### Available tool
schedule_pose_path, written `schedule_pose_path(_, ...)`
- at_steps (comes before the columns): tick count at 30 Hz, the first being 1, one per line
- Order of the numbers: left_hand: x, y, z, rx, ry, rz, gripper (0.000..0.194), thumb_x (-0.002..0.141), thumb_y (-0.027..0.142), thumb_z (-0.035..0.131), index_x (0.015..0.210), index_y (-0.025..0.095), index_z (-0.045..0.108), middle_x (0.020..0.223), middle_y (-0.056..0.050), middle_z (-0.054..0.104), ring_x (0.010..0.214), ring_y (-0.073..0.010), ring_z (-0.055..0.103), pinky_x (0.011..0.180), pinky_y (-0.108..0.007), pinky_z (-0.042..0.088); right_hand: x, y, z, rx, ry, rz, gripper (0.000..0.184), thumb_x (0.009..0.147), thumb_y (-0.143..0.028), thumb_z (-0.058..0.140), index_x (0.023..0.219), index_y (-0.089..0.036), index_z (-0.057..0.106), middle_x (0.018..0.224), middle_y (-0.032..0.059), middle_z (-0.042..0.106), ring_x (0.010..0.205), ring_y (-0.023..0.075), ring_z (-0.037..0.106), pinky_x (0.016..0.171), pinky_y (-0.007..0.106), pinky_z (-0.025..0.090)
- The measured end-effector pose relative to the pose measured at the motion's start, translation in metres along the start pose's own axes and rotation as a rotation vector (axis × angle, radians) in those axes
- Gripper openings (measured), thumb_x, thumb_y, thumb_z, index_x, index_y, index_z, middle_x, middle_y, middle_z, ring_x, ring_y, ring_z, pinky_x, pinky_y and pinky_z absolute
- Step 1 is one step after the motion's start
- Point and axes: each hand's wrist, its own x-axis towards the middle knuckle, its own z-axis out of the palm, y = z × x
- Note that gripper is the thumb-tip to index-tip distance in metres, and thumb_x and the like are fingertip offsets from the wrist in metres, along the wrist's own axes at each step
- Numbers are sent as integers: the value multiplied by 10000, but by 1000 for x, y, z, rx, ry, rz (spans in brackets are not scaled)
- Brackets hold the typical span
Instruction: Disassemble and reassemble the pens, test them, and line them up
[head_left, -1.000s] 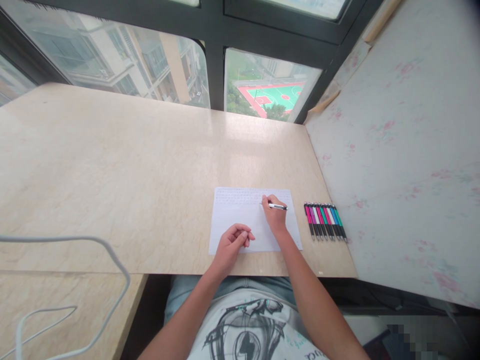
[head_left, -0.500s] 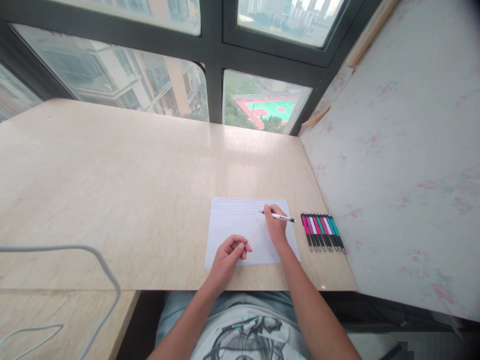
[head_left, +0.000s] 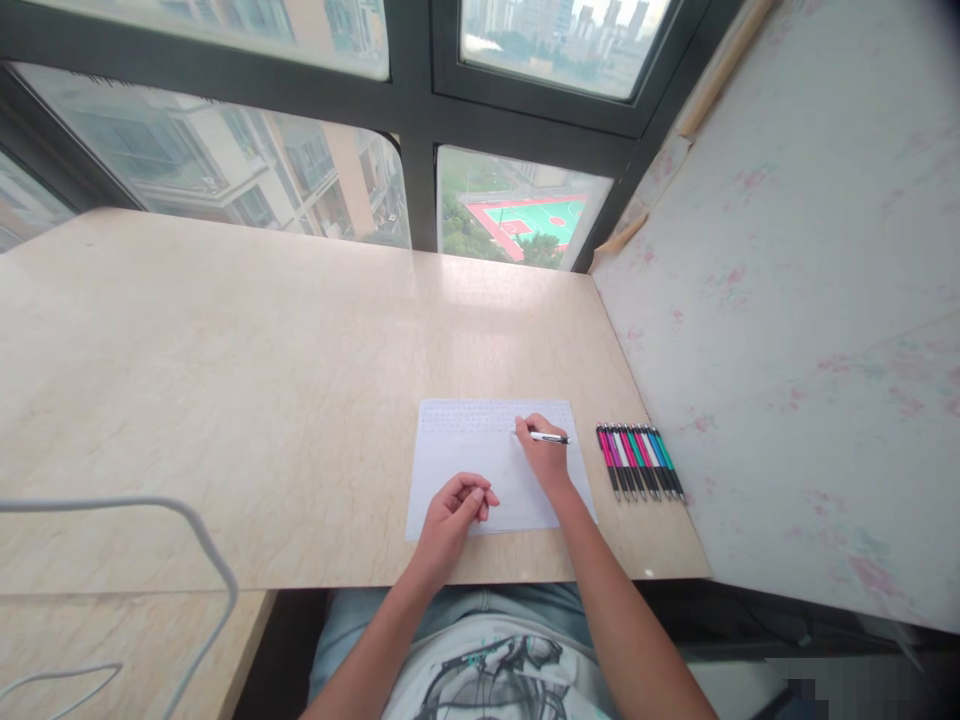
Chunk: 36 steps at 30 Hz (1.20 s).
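A sheet of white paper (head_left: 450, 460) lies on the desk in front of me, with rows of small handwriting across its top. My right hand (head_left: 544, 452) rests on the sheet's right half, its fingers closed round a white pen (head_left: 551, 437) with a dark grip. The pen's tip is at the paper, just below the written lines. On the lower left of the sheet lies my left hand (head_left: 457, 505), on its side, the fingers loosely curled in and the thumb against them. Nothing shows in it.
To the right of the paper, several coloured pens (head_left: 640, 462) lie side by side in a row near the flowered wall (head_left: 787, 400). A grey cable (head_left: 180, 505) loops over the desk (head_left: 225, 400) at left. Windows (head_left: 525, 205) stand behind the desk.
My right hand has shifted slightly left and down on the paper, with the pen in it. My left hand keeps its place on the sheet. The whole view has tilted a little.
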Motion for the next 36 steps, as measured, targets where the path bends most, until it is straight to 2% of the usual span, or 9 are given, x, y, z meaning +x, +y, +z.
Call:
schedule_pose_path(12,0,1,1,13,12,1,189,856,350,656,936,179,641,786,-40,671,640,-124,497,632,-254,388,-1,-1,1,66,6,12,363,857,-413,558,572,-193,512,518,-50,484,505,105,395,532,236,307)
schedule_pose_path(18,0,0,1,21,13,11,190,855,349,657,934,177,634,789,-43,670,645,-130,496,633,-258,390,0,-1,-9,188,114,86,360,910,-457,489,690,-184,573,630,-9,576,606,143,515,589,246,398)
schedule_pose_path(23,-1,0,0,59,-10,13,230,854,380,651,945,169,633,809,-59,675,656,-139,512,638,-267,408,-10,-10,-20,295,166,135,417,938,-494,447,710,-176,590,638,-7,546,615,140,523,577,241,419)
schedule_pose_path(25,-1,0,0,60,-8,20,236,856,385,647,947,168,633,810,-59,676,656,-138,518,640,-267,412,-21,-16,-24,378,212,199,384,931,-504,479,794,-171,613,585,-39,484,547,120,482,533,228,401)
schedule_pose_path(26,0,0,0,61,-5,21,239,856,389,647,948,168,633,810,-59,676,656,-138,522,639,-267,413,-27,-20,-26,432,217,244,360,920,-510,505,911,-169,620,555,-62,456,504,112,456,502,220,389)
schedule_pose_path(28,0,0,0,67,-1,22,244,853,393,650,948,169,634,808,-58,677,656,-139,527,634,-267,414,-40,-24,-29,511,180,324,478,883,-520,562,1214,-175,536,535,-92,462,435,104,424,432,205,348)
schedule_pose_path(30,1,0,0,69,-7,24,241,850,388,654,948,169,634,804,-56,676,651,-136,525,630,-264,413,-50,-25,-31,532,144,351,633,858,-499,598,1378,-201,397,589,-87,539,409,94,423,407,199,348)
schedule_pose_path(32,1,1,1,73,-18,30,237,851,383,654,950,169,633,802,-53,677,641,-130,518,626,-262,412,-57,-25,-33,550,112,344,653,855,-469,597,1412,-225,358,649,-74,586,398,80,416,395,193,349)
schedule_pose_path(36,0,2,1,102,-23,36,243,851,389,652,952,169,636,801,-49,681,626,-126,514,617,-262,414,-60,-22,-34,653,100,345,562,869,-423,574,1369,-237,401,638,-83,560,371,58,353,358,171,277)
